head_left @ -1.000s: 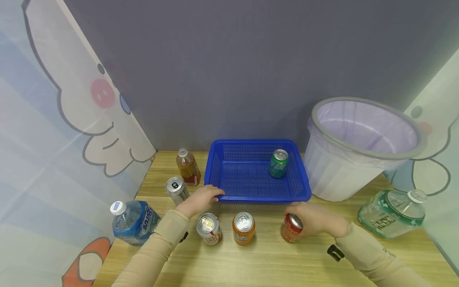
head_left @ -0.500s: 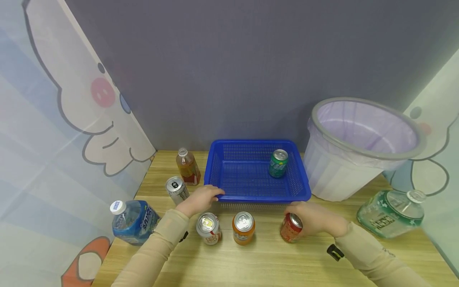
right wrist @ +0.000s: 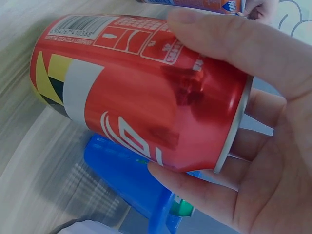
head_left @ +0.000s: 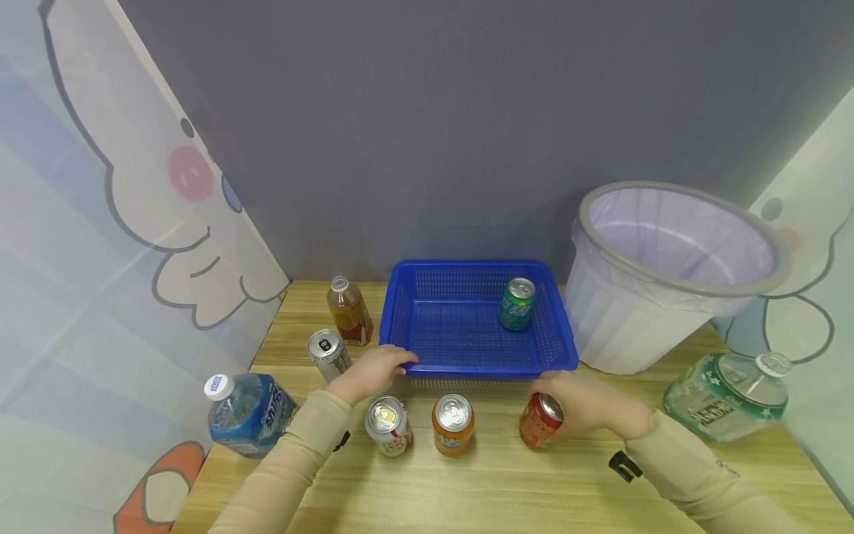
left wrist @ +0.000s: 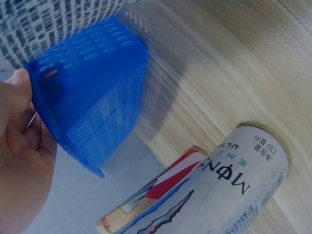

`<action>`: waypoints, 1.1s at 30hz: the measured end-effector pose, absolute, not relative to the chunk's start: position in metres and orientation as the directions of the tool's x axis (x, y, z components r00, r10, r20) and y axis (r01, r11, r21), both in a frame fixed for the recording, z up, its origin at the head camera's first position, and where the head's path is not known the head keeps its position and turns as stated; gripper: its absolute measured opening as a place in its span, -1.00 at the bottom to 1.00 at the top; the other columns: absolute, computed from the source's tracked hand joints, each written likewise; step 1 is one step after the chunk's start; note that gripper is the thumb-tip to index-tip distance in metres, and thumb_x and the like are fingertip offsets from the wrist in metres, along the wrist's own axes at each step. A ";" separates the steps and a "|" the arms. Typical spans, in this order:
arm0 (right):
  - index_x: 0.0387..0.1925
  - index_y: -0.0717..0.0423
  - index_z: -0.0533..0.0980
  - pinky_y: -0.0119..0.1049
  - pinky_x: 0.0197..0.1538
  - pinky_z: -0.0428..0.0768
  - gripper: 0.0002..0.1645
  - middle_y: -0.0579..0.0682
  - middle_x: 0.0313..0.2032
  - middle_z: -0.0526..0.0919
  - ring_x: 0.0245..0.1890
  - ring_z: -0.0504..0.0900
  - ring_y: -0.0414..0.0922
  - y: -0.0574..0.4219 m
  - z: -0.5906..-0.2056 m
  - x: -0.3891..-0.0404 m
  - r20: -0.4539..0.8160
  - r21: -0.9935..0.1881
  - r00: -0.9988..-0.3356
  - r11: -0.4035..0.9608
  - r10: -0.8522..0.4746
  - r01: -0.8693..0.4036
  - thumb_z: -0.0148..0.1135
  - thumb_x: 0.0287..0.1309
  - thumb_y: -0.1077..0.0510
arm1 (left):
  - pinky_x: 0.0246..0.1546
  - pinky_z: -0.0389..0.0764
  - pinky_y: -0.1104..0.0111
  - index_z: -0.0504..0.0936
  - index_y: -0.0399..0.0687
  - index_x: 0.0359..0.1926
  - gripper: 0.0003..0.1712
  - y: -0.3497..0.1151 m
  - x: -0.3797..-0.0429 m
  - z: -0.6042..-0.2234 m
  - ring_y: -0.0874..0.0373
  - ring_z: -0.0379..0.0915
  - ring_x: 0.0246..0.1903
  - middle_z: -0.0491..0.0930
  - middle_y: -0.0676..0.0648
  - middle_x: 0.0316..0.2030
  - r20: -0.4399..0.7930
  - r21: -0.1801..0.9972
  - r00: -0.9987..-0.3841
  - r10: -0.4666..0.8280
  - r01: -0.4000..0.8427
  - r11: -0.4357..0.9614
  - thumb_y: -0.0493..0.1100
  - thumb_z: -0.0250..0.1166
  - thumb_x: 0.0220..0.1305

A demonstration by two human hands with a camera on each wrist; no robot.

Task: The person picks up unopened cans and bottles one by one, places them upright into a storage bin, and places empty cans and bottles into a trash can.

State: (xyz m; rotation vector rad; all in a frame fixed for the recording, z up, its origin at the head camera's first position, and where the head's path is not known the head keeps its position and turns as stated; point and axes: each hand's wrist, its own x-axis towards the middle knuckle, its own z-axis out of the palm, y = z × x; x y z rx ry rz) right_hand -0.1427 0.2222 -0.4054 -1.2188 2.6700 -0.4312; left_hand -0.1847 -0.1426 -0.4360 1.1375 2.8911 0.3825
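My left hand (head_left: 371, 371) holds the front left corner of a blue plastic basket (head_left: 477, 370), its thumb and fingers pinching the rim (left wrist: 43, 117). Inside the basket, toward the right, a green soda can (head_left: 517, 308) stands upright. With my right hand (head_left: 582, 404) I grip a red Coca-Cola can (right wrist: 141, 92) in front of the basket's right end. The thumb lies on one side of that can and the fingers on the other. Between my hands stand an orange soda can (head_left: 454, 426) and a white-and-red can (head_left: 390, 426).
A silver Monster can (left wrist: 229, 185) and an amber drink bottle (head_left: 350, 315) stand left of the basket. A blue-labelled bottle (head_left: 253, 415) is at the table's left, a green-labelled bottle (head_left: 727, 400) at the right. A lined waste bin (head_left: 620, 326) rises behind my right hand.
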 end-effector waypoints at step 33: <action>-0.26 0.06 0.56 -0.36 -0.32 0.61 -0.40 -0.15 -0.34 0.59 -0.34 0.58 -0.19 0.210 -0.367 -0.147 -0.047 -0.284 -0.630 0.615 -0.775 -0.736 0.61 -0.52 0.16 | 0.03 0.56 0.12 0.58 -0.17 0.00 -0.68 -0.142 -0.184 -0.433 -0.06 0.56 -0.07 0.65 -0.14 -0.10 0.085 0.232 -0.726 0.682 0.681 0.695 -0.36 0.23 0.20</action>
